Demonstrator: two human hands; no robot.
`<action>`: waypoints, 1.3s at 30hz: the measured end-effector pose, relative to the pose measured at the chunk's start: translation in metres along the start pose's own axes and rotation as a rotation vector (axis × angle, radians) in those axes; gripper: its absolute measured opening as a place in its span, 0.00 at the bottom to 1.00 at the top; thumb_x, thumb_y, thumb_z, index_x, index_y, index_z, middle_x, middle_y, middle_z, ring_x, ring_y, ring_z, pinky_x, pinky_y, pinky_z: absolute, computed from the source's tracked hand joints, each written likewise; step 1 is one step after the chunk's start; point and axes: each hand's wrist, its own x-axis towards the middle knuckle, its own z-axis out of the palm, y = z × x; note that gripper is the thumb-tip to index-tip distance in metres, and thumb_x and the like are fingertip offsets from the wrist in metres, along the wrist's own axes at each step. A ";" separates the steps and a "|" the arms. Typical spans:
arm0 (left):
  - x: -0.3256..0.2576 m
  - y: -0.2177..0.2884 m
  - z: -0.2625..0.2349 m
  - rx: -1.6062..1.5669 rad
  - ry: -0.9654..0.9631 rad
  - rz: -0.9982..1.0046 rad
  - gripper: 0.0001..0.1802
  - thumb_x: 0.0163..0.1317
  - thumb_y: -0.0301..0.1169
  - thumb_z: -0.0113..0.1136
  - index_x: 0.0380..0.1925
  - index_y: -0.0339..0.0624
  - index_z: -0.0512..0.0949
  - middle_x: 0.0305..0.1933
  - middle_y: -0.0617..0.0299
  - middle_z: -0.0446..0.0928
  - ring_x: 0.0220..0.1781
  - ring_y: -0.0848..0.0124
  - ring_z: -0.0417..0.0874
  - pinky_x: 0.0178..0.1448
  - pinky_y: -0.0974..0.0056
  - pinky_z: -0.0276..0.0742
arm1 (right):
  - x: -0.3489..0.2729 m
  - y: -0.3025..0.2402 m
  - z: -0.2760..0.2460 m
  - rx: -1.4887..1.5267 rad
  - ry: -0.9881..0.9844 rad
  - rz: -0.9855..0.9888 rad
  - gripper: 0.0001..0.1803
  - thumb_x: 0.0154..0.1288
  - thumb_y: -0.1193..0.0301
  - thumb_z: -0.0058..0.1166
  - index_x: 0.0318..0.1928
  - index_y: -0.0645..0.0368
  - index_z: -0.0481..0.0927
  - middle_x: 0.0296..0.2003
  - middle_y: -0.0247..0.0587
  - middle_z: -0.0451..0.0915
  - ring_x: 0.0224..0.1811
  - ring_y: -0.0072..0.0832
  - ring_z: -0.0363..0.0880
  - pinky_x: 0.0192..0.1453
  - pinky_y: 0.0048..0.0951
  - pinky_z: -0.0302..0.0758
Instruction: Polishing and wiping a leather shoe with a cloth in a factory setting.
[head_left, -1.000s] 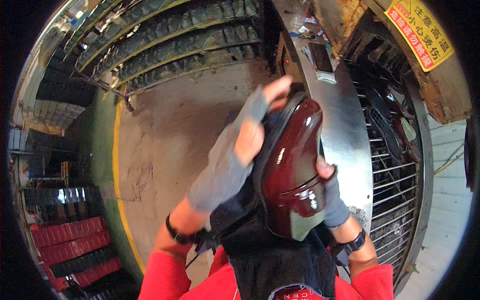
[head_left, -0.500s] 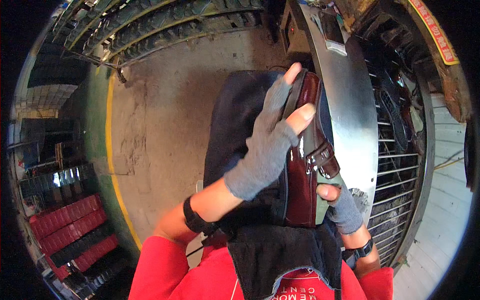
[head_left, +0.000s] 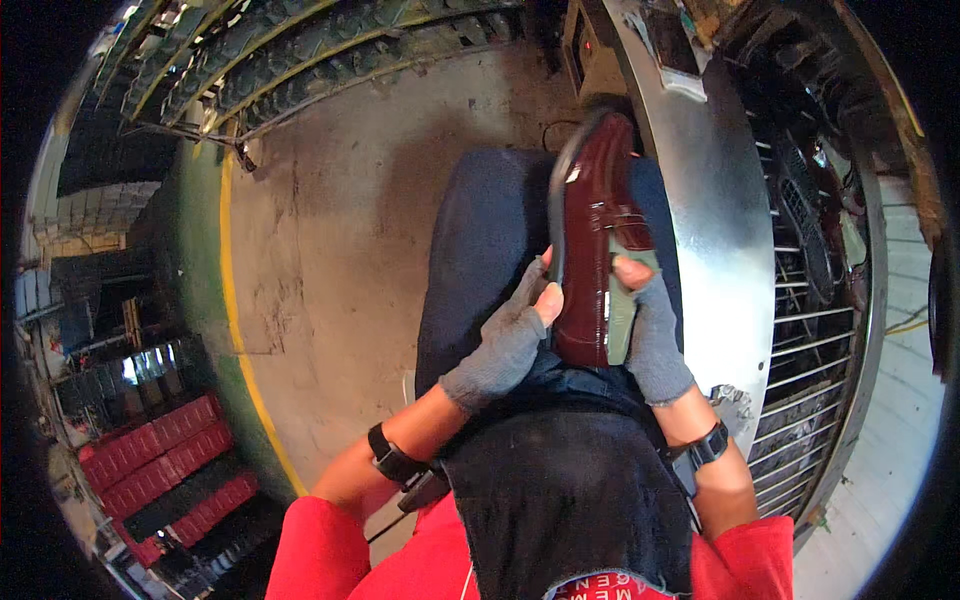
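Shoe (head_left: pixel 590 250) between hands, metal panel (head_left: pixel 715 240) alongside

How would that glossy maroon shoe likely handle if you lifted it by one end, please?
The shoe looks patent-glossy, so probably slippery; the gloved left hand and right hand both steady it. It keeps its shape across the lap, so likely stiff, not floppy.

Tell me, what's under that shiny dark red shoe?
Under the shoe lies a dark blue cloth over the lap. Left hand and right hand grip its sides. The sole is hidden.
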 end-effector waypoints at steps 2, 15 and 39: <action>0.002 0.025 0.016 0.087 0.043 -0.016 0.38 0.85 0.50 0.43 0.82 0.35 0.53 0.83 0.54 0.59 0.81 0.66 0.62 0.85 0.59 0.54 | 0.007 0.001 -0.001 -0.160 -0.086 -0.086 0.28 0.79 0.60 0.51 0.69 0.66 0.75 0.58 0.50 0.86 0.55 0.35 0.89 0.62 0.35 0.87; 0.055 0.047 0.019 0.424 -0.417 -0.231 0.31 0.85 0.53 0.40 0.68 0.42 0.78 0.53 0.63 0.81 0.52 0.74 0.80 0.63 0.65 0.78 | -0.141 -0.129 -0.218 -0.115 0.182 -0.120 0.39 0.69 0.57 0.63 0.73 0.67 0.70 0.65 0.58 0.80 0.63 0.45 0.85 0.69 0.49 0.83; 0.056 0.005 -0.018 0.229 -0.295 -0.186 0.17 0.80 0.35 0.54 0.60 0.35 0.78 0.46 0.57 0.85 0.46 0.69 0.86 0.54 0.63 0.84 | -0.015 -0.167 -0.306 -2.009 0.944 -0.357 0.21 0.73 0.56 0.58 0.53 0.59 0.88 0.51 0.53 0.87 0.55 0.54 0.84 0.57 0.53 0.81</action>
